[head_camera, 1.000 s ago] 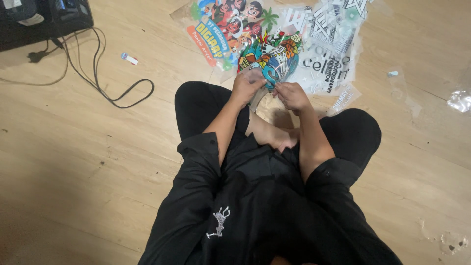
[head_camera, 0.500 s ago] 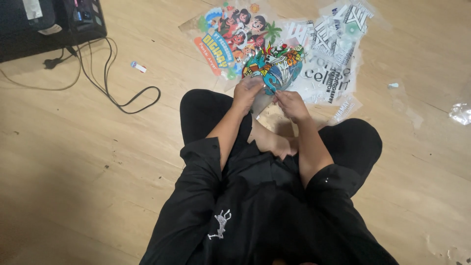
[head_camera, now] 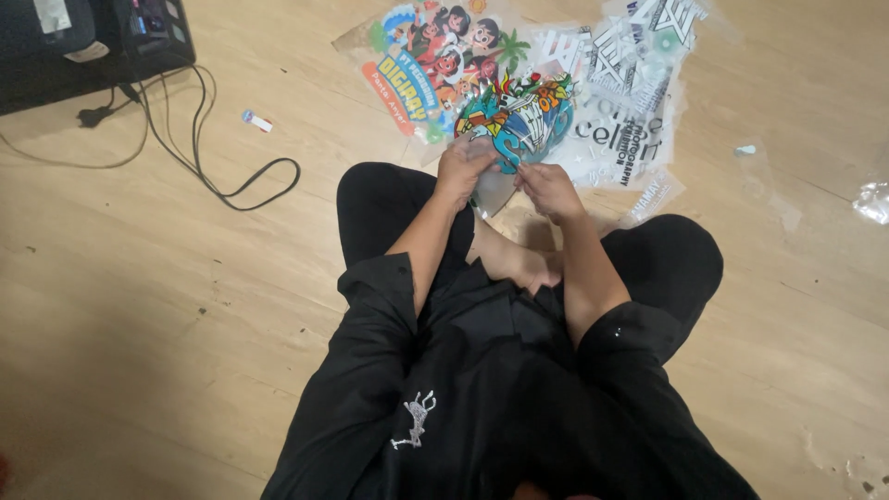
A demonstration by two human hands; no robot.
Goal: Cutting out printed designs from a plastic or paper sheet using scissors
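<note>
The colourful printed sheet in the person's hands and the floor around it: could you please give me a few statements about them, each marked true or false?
1. Both hands, left hand and right hand, hold the colourful printed sheet. True.
2. The person sits at a table. False: they sit cross-legged on the wooden floor.
3. A black cable lies on the floor to the left of the hands. True.
4. The black-and-white printed sheets lie left of the cartoon sheet. False: they lie to its right.
5. The person wears white. False: the black clothing covers them.
</note>
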